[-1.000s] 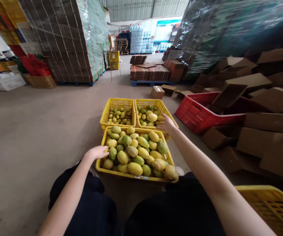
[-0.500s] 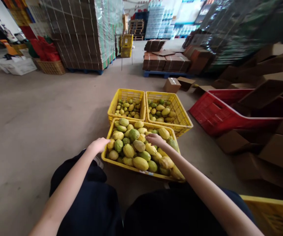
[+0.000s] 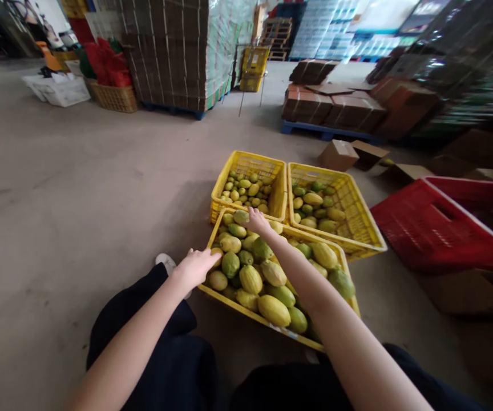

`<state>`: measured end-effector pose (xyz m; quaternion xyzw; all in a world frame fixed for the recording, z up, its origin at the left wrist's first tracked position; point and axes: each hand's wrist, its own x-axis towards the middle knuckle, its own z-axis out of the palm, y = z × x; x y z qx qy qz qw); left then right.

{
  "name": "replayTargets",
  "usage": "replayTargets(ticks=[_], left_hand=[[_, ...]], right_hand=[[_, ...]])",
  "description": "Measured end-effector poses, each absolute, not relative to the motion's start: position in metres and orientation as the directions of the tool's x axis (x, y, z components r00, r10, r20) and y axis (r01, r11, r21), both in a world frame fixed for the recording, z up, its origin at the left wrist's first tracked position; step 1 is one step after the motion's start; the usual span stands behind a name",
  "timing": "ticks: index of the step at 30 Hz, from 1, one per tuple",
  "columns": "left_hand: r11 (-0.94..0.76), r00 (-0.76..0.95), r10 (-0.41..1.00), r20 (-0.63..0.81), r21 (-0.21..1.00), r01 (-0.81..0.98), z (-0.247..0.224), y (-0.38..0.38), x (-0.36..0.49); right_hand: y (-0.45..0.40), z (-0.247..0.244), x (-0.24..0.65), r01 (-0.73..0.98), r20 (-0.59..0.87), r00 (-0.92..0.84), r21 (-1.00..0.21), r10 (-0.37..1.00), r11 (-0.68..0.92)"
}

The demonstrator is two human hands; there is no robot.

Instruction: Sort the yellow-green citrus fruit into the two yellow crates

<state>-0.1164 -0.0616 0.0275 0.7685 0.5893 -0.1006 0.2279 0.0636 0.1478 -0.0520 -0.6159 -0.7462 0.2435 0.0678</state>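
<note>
Yellow-green oval fruits, some ridged, are heaped in the front yellow crate (image 3: 246,313). My left hand (image 3: 197,266) is at this crate's left rim, its fingers stretched towards a yellow fruit (image 3: 217,256) just inside. Whether it touches the rim or the fruit is unclear. Across the heap, my right hand (image 3: 260,221) reaches to the far side of the crate with fingers partly spread, close beside a pale green fruit (image 3: 241,217). No fruit shows within its fingers. My right forearm hides part of the heap.
Behind stand two yellow crates of similar fruit, one on the left (image 3: 215,200) and one on the right (image 3: 360,214). A red crate (image 3: 417,222) is at the right, near cardboard boxes (image 3: 338,155). Stacked cartons lie on a blue pallet (image 3: 304,128); a wrapped stack (image 3: 173,57) stands farther back.
The view has turned left, so the crates appear farther right. My right hand has moved from the middle of the heap to its far left side. My left hand stays by the left rim.
</note>
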Motion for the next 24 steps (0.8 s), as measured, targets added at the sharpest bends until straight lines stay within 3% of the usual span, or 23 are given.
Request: replayTargets(ticks=[5,10,14,16,18,20,24], left_hand=[[-0.025,0.084,0.826,-0.558,0.112,0.993,0.033,-0.059,-0.118],[-0.040,0.119,0.825,-0.552,0.153,0.987,0.032,-0.054,-0.111],[-0.079,0.162,0.791,-0.590,0.164,0.983,0.032,-0.049,-0.095],[-0.098,0.178,0.777,-0.604,0.163,0.982,0.034,-0.045,-0.084],[-0.116,0.188,0.765,-0.616,0.156,0.981,0.036,-0.041,-0.072],[-0.135,0.207,0.751,-0.627,0.161,0.978,0.037,-0.038,-0.060],[-0.189,0.264,0.726,-0.635,0.184,0.965,0.034,-0.032,-0.037]], right_hand=[[0.163,-0.066,0.046,0.837,-0.199,-0.255,-0.536,0.946,0.112],[0.157,-0.054,0.047,0.743,-0.156,-0.173,-0.669,0.972,0.025],[0.140,-0.014,0.075,0.582,-0.129,-0.122,-0.813,0.984,-0.035],[0.122,0.014,0.100,0.393,-0.124,-0.137,-0.917,0.983,-0.061],[0.099,0.044,0.129,-0.111,-0.120,-0.167,-0.984,0.979,-0.139],[0.070,0.068,0.156,-0.443,-0.160,-0.171,-0.869,0.972,-0.221],[0.014,0.082,0.190,-0.732,-0.320,-0.154,-0.598,0.935,-0.326]])
